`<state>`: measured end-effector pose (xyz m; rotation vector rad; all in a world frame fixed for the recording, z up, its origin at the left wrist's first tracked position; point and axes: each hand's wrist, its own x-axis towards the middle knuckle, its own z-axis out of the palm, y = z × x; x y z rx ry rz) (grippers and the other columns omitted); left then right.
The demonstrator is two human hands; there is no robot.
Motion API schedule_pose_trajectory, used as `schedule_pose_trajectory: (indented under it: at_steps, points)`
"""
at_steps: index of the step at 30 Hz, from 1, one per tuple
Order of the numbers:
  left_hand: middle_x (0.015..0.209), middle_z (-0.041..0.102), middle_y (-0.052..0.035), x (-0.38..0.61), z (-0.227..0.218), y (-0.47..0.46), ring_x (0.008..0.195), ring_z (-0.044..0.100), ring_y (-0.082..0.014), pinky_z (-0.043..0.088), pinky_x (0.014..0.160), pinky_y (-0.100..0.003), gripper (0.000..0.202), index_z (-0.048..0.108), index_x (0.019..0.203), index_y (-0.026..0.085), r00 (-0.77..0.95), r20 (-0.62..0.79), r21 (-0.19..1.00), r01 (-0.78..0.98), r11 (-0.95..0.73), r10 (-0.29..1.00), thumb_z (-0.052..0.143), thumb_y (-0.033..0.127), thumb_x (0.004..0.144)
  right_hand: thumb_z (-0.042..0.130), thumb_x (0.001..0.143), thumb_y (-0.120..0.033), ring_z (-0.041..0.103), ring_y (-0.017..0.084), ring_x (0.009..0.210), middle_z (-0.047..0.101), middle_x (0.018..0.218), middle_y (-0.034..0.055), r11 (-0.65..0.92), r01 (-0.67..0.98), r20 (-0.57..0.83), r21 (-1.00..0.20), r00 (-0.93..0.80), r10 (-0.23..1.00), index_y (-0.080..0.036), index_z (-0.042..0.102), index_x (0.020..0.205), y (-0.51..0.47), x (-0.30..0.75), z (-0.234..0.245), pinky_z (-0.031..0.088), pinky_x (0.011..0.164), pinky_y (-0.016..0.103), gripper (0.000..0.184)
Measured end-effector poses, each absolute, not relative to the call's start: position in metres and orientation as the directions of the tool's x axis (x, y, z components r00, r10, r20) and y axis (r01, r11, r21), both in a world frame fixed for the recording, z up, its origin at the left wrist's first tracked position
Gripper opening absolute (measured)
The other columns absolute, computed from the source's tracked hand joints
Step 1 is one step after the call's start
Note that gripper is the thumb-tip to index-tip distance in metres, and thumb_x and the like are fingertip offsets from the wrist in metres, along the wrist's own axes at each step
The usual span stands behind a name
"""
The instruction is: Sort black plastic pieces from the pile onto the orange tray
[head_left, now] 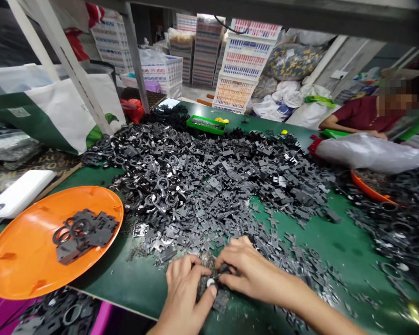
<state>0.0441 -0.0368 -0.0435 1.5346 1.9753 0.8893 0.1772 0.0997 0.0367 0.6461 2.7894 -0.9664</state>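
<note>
At the table's near edge my left hand (pixel 185 291) curls its fingers and thumb around a small dark plastic part (pixel 221 300) with a white round spot. My right hand (pixel 246 270) meets it from the right, fingertips pinched together at the same part. Whatever sits between the right fingertips is too small to make out. Small metal-looking bits (pixel 206 266) lie just beyond and between the hands. Past them spreads a large heap of loose black and grey plastic parts (pixel 209 186), flat notched pieces and rings among them.
An orange plate (pixel 17 242) holding several black parts stands at left, above a magenta tub (pixel 103 316). A white power bank (pixel 21 190) lies nearby. A green tray (pixel 206 131) sits behind the heap. Another person (pixel 365 114) sits at right. A metal post (pixel 136 56) rises behind.
</note>
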Motion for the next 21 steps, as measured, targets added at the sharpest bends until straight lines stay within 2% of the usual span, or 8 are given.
schedule_pose_trajectory:
  at_steps: [6, 15, 21]
  points:
    - [0.099, 0.054, -0.0032, 0.043, -0.044, -0.038, 0.092, 0.047, -0.0244, 0.032, 0.089, -0.046, 0.014, 0.062, 0.092, 0.026, -0.254, 0.041, 0.747, 0.650, 0.139, 0.966, 0.057, 0.031, 0.080, 0.054, 0.088, -0.021, 0.048, 0.020, 0.080, 0.060, 0.066, 0.0003, 0.750, 0.413, -0.282, -0.517, -0.909, 0.306, -0.022, 0.066, 0.081, 0.101, 0.176, 0.026, 0.028, 0.082, 0.038, 0.014]
    - [0.099, 0.053, -0.0037, 0.044, -0.045, -0.038, 0.092, 0.047, -0.0248, 0.034, 0.086, -0.043, 0.014, 0.063, 0.091, 0.026, -0.255, 0.041, 0.752, 0.644, 0.138, 0.966, 0.058, 0.032, 0.080, 0.042, 0.093, -0.021, 0.045, 0.018, 0.076, 0.057, 0.067, 0.0019, 0.828, 0.312, -0.268, -0.466, -0.942, 0.205, -0.018, 0.060, 0.077, 0.103, 0.169, 0.032, 0.030, 0.083, 0.043, 0.024]
    - [0.099, 0.053, -0.0038, 0.043, -0.044, -0.037, 0.093, 0.046, -0.0255, 0.033, 0.086, -0.045, 0.013, 0.062, 0.090, 0.026, -0.253, 0.022, 0.753, 0.641, 0.151, 0.967, 0.058, 0.032, 0.079, 0.045, 0.092, -0.021, 0.045, 0.020, 0.080, 0.058, 0.078, 0.0045, 0.881, 0.227, -0.332, -0.415, -0.939, 0.086, -0.018, 0.059, 0.079, 0.112, 0.160, 0.036, 0.034, 0.077, 0.041, 0.020]
